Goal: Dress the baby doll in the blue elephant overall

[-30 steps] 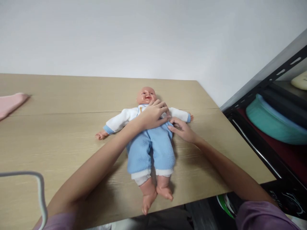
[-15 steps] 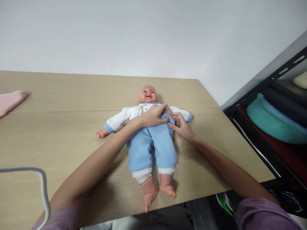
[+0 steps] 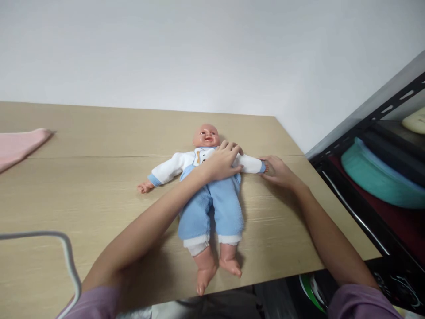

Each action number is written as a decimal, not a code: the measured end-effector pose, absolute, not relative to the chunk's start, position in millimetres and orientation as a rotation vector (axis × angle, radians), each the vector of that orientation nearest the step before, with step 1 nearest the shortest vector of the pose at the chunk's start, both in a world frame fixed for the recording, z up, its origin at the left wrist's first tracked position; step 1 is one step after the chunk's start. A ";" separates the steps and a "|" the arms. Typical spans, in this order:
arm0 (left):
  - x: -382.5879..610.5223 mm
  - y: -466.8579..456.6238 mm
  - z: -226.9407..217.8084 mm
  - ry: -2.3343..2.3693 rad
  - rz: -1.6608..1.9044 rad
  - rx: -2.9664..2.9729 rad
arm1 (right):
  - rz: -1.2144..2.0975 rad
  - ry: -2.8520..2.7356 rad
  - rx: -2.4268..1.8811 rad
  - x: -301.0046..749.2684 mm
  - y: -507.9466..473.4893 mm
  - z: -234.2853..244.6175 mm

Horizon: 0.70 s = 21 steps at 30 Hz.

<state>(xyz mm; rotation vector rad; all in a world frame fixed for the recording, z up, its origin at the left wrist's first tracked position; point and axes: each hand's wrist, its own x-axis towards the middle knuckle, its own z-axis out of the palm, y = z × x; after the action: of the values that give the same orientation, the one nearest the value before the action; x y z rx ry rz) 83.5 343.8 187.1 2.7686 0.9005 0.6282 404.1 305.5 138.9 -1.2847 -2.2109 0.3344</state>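
Note:
A baby doll [image 3: 210, 208] in a white top and light blue trousers lies on its back on the wooden table [image 3: 83, 199], head toward the wall. My left hand [image 3: 223, 161] rests on the doll's chest and shoulder, fingers curled over the white fabric. My right hand [image 3: 278, 172] is at the end of the doll's outstretched arm on the right, fingers closed around its small hand and blue cuff. The doll's other arm lies stretched out to the left, untouched.
A pink cloth [image 3: 20, 144] lies at the table's far left. A white hanger [image 3: 63, 257] shows at the lower left. A dark metal shelf [image 3: 381, 133] stands to the right, holding a teal basin [image 3: 378, 173].
My right hand left the doll's waist and moved out right to the doll's hand. My left hand shifted up from the trouser top onto the chest.

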 end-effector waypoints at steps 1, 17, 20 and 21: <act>87.9 343.8 187.1 0.929 0.606 2.781 | 0.376 -2.171 -1.290 407.6 305.8 138.5; 75.2 347.4 165.1 1.019 1.293 2.109 | 0.883 -1.857 -1.089 327.3 290.0 103.9; 66.0 352.0 165.6 0.909 1.411 1.836 | 1.018 -1.790 -1.070 299.6 287.3 89.4; 62.3 353.1 166.1 0.887 1.452 1.753 | 1.064 -1.700 -1.044 288.3 287.1 86.5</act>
<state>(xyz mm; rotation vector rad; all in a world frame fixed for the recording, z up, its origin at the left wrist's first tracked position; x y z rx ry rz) 62.3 353.1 166.1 1.7532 0.8870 1.4517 288.3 287.1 86.5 -1.0444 -1.6997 1.0644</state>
